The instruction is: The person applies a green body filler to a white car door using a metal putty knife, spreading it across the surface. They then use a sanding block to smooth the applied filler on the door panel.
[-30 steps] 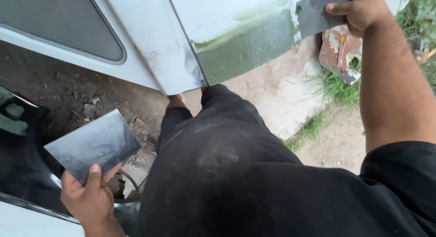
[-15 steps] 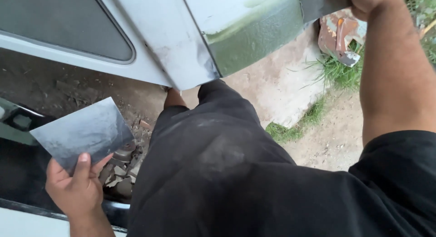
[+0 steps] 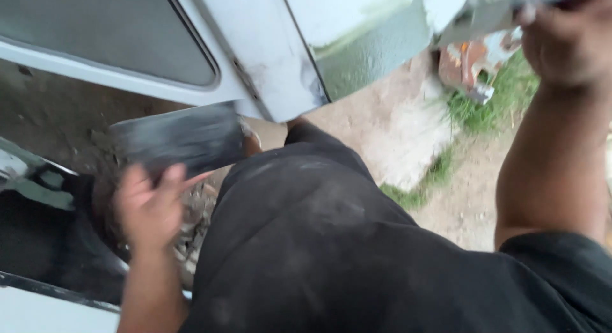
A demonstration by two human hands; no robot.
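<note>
Head view, heavy motion blur. Left hand (image 3: 150, 208) low at left, fingers (image 3: 171, 175) curled on the lower edge of a flat grey metal plate (image 3: 182, 136), thumb side pointing right; the plate is tilted, held in the air just below the pale vehicle panel (image 3: 268, 59) and over dirt and rubble (image 3: 194, 212). Right hand (image 3: 564, 36) at the top right corner, arm stretched up, fingers closed on a grey spreader blade (image 3: 494, 11) pressed against the panel at the edge of a greenish filler patch (image 3: 370, 49); the exact grip is too blurred to tell. The filler patch sits on the panel's lower part, right of a dark seam line. Dark window glass (image 3: 95, 36) fills the upper left of the panel. Person's black trousers (image 3: 331, 244) take up the centre and bottom. Ground behind: bare earth, a grass patch (image 3: 491, 103), and rusty orange scrap (image 3: 468, 68) just below the blade. Dark vehicle part (image 3: 38, 237) at far left.
</note>
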